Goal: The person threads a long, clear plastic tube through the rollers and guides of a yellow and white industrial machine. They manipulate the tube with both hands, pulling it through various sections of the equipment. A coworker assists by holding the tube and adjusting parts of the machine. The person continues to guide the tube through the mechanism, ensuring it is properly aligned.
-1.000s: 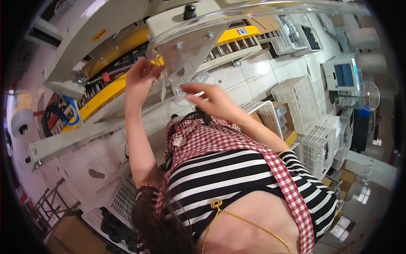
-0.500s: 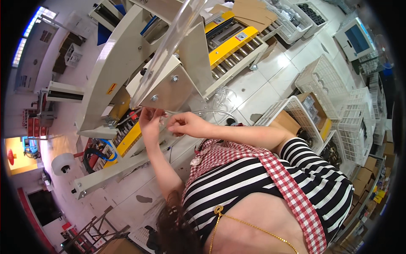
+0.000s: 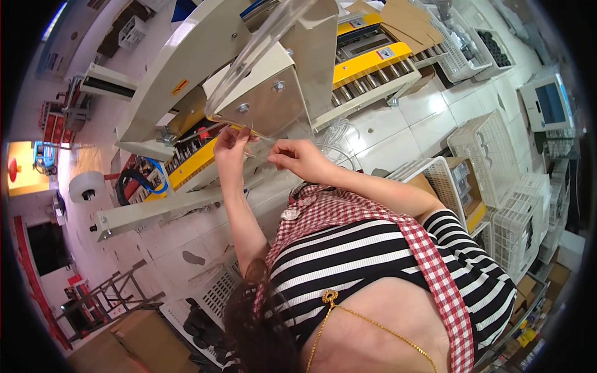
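Note:
My left hand (image 3: pixel 231 149) is raised, thumb and fingers pinched together, just below the bottom corner of a bolted metal housing (image 3: pixel 267 102) on a beige machine. Whatever lies between the fingertips is too small to make out. Close to its right, my right hand (image 3: pixel 303 158) has its fingers curled in toward the thumb; what it may hold is hidden. A small gap separates the two hands. From above, a long clear plastic strip (image 3: pixel 256 53) slants down past the housing to near my left fingertips. Thin clear tubing (image 3: pixel 339 135) loops behind my right hand.
Yellow-sided roller conveyors (image 3: pixel 372 64) extend behind the machine, with cardboard sheets (image 3: pixel 410 22) on top. White plastic crates (image 3: pixel 485 158) stand at the right on the tiled floor. A beige machine leg (image 3: pixel 155 214) with a white wheel (image 3: pixel 87 186) reaches out at the left.
The hands have drawn slightly apart, the right one shifting to the right. The surroundings have shifted in the picture as my head turned.

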`<state>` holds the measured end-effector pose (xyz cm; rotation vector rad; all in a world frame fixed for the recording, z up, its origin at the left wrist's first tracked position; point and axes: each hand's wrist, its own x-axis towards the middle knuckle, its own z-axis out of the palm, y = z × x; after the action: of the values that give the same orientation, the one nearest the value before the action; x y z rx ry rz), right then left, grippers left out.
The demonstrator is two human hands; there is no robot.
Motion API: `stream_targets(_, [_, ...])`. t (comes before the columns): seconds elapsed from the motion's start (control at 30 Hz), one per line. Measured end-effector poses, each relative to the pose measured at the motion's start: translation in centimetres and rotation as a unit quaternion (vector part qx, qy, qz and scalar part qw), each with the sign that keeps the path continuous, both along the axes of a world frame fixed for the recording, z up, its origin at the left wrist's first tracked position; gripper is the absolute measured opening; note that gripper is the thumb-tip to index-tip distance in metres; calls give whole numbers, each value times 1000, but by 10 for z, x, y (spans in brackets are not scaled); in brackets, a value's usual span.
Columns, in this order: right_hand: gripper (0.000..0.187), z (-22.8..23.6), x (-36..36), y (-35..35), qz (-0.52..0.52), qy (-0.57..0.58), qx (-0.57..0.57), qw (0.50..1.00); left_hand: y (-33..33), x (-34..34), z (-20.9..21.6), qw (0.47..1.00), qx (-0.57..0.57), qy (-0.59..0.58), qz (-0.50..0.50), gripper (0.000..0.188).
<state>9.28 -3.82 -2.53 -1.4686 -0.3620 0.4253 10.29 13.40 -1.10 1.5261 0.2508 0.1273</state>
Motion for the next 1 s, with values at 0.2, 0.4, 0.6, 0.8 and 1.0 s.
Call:
stream_targets(0.2, [7, 16, 2, -9, -13, -223, -98, 970, -3, -4, 1, 1000, -7, -2, 4, 17])
stream_targets(0.4, [8, 36, 10, -7, 6, -390, -49, 919, -2, -6, -4, 1000, 7, 3, 6, 14])
stream_targets(0.6, [12, 20, 20, 2, 42, -131, 114, 984, -3, -10, -3, 1000, 18, -2, 10, 13])
stream_targets(0.8, [20, 22, 28, -1, 82, 2, 113, 990, -9, -14, 1, 998, 58, 8, 21, 17])
stream_targets(1.0, [22, 14, 14, 2, 120, 93, 139, 979, -21, -12, -7, 992, 0, -3, 128, 38])
